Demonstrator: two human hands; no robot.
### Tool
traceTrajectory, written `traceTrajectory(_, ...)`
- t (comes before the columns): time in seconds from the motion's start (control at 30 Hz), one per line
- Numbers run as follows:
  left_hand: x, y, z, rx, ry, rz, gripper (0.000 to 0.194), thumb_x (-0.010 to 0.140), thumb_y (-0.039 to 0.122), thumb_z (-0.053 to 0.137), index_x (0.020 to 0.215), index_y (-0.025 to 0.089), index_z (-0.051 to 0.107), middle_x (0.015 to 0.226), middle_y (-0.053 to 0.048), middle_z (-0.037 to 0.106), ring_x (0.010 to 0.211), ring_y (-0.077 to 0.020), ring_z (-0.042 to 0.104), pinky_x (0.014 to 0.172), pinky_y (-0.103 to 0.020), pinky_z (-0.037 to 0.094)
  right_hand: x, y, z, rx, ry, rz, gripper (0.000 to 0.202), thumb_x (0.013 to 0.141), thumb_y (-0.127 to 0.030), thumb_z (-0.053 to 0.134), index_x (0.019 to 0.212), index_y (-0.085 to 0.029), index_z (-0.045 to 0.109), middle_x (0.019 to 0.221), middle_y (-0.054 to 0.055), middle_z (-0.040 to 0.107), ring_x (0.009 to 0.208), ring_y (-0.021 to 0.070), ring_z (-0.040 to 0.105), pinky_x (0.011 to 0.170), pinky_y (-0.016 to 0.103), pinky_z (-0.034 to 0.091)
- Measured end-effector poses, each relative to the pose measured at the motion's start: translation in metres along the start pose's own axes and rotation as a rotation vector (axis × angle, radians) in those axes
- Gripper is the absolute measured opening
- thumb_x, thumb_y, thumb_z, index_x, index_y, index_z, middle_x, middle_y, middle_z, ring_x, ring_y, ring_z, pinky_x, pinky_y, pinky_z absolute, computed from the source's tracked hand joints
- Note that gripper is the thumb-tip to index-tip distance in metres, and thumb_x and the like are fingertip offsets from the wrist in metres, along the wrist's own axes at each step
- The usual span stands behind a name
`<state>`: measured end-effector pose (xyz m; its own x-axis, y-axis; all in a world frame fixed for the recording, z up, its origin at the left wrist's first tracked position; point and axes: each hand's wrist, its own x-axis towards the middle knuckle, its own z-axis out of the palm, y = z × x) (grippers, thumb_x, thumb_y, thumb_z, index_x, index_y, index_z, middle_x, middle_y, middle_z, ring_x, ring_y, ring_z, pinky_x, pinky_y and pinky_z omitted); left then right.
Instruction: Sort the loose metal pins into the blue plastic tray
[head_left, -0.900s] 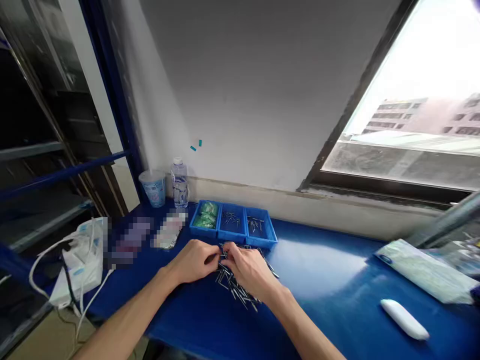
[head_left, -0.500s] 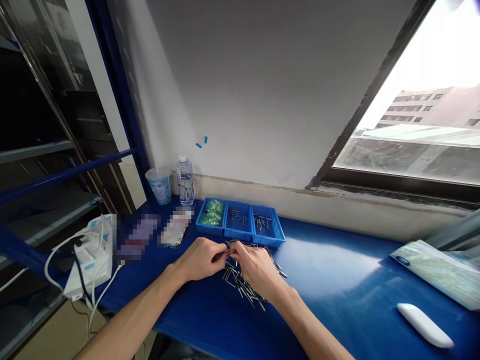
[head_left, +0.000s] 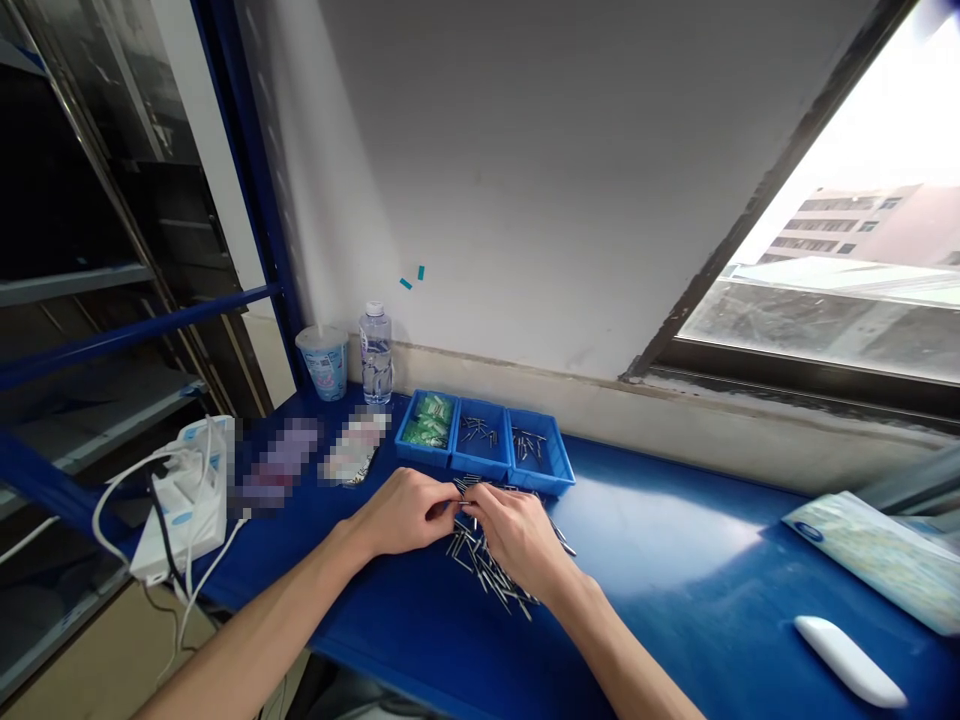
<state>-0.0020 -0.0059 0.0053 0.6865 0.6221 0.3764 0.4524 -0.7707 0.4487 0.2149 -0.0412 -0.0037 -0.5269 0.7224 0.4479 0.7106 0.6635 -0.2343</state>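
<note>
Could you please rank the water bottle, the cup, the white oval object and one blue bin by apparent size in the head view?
1. White oval object, though it lies nearest the camera
2. Blue bin
3. Water bottle and cup: too alike to rank

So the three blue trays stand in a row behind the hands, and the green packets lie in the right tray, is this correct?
Not quite: in the head view the green packets lie in the left tray of the row. The trays do stand behind the hands.
</note>
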Motion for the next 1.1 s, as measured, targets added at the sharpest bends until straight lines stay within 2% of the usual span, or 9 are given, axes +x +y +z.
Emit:
traceTrajectory(0.2, -0.001, -0.001, 0.002, -0.014, 0.025, 0.001, 0.021, 0.091, 0.012, 0.057, 0.072, 0.019, 0.057, 0.062, 0.003, 0.059, 0.055, -0.0114, 0.051, 0.057, -0.026, 0.031, 0.001, -0.003, 0.000, -0.010, 0.016, -0.012, 0.032, 0.116, -0.033, 0.031, 0.101, -0.020, 0.057, 0.082, 0.002, 0.070, 0.064, 0.0151, 0.064, 0.060, 0.027, 0.034)
traceTrajectory(0.33, -0.001, -0.001, 0.003, -0.031, 0.027, 0.014, 0.019, 0.089, 0.010, 0.057, 0.072, 0.019, 0.057, 0.061, 0.004, 0.057, 0.054, -0.0108, 0.049, 0.057, -0.026, 0.030, 0.000, -0.001, 0.002, -0.014, 0.004, -0.001, 0.036, 0.116, -0.031, 0.031, 0.091, -0.021, 0.056, 0.075, 0.001, 0.068, 0.062, 0.0154, 0.064, 0.060, 0.027, 0.033)
traceTrajectory(0.5, 0.000, -0.002, 0.004, -0.018, 0.039, 0.004, 0.022, 0.091, 0.012, 0.056, 0.070, 0.018, 0.054, 0.060, 0.004, 0.055, 0.053, -0.0106, 0.046, 0.057, -0.027, 0.029, -0.001, 0.001, 0.000, 0.024, -0.018, 0.012, 0.024, 0.115, -0.032, 0.037, 0.108, -0.019, 0.056, 0.081, 0.002, 0.072, 0.065, 0.0168, 0.067, 0.059, 0.027, 0.034)
traceTrajectory(0.63, 0.000, -0.001, 0.004, -0.013, 0.019, 0.003, 0.022, 0.091, 0.012, 0.056, 0.070, 0.019, 0.056, 0.060, 0.003, 0.056, 0.054, -0.0110, 0.048, 0.057, -0.026, 0.030, 0.000, -0.001, 0.000, 0.010, -0.002, 0.008, 0.033, 0.115, -0.028, 0.034, 0.091, -0.021, 0.054, 0.074, 0.001, 0.068, 0.061, 0.0155, 0.064, 0.058, 0.027, 0.032)
traceTrajectory(0.77, 0.000, 0.000, 0.003, 0.002, 0.009, -0.012, 0.023, 0.093, 0.015, 0.056, 0.070, 0.019, 0.058, 0.061, 0.002, 0.058, 0.054, -0.0118, 0.051, 0.058, -0.027, 0.031, 0.001, 0.000, -0.001, 0.028, -0.060, 0.028, 0.021, 0.114, -0.029, 0.040, 0.106, -0.020, 0.056, 0.081, 0.003, 0.072, 0.067, 0.0167, 0.068, 0.059, 0.026, 0.035)
traceTrajectory(0.87, 0.000, 0.001, 0.000, -0.011, 0.004, -0.025, 0.021, 0.095, 0.017, 0.056, 0.077, 0.019, 0.066, 0.063, 0.002, 0.061, 0.056, -0.0122, 0.054, 0.059, -0.026, 0.033, 0.000, 0.001, -0.004, -0.002, -0.045, -0.015, 0.028, 0.114, -0.025, 0.033, 0.104, -0.020, 0.058, 0.083, 0.004, 0.072, 0.070, 0.0165, 0.068, 0.061, 0.026, 0.038)
traceTrajectory(0.97, 0.001, 0.001, -0.008, -0.075, 0.000, -0.086, 0.018, 0.099, 0.026, 0.059, 0.093, 0.021, 0.076, 0.065, 0.003, 0.066, 0.059, -0.0126, 0.060, 0.062, -0.024, 0.039, -0.002, 0.001, -0.011, -0.029, 0.123, -0.050, 0.033, 0.114, -0.026, 0.033, 0.099, -0.020, 0.061, 0.077, 0.004, 0.071, 0.065, 0.0154, 0.066, 0.062, 0.026, 0.043)
traceTrajectory(1.03, 0.001, 0.001, -0.016, -0.115, -0.043, -0.155, 0.018, 0.099, 0.032, 0.063, 0.097, 0.023, 0.078, 0.066, 0.003, 0.068, 0.061, -0.0129, 0.062, 0.064, -0.023, 0.041, -0.002, 0.001, -0.020, -0.011, 0.365, -0.021, 0.032, 0.113, -0.028, 0.036, 0.098, -0.020, 0.062, 0.073, 0.003, 0.070, 0.060, 0.0151, 0.064, 0.061, 0.027, 0.046)
traceTrajectory(1.1, 0.000, 0.000, -0.023, -0.129, -0.125, -0.214, 0.015, 0.096, 0.035, 0.067, 0.098, 0.025, 0.079, 0.070, 0.003, 0.072, 0.065, -0.0135, 0.065, 0.064, -0.023, 0.042, 0.001, 0.001, -0.033, -0.006, 0.623, 0.077, 0.028, 0.112, -0.032, 0.040, 0.099, -0.021, 0.062, 0.073, 0.003, 0.069, 0.058, 0.0157, 0.062, 0.061, 0.029, 0.047)
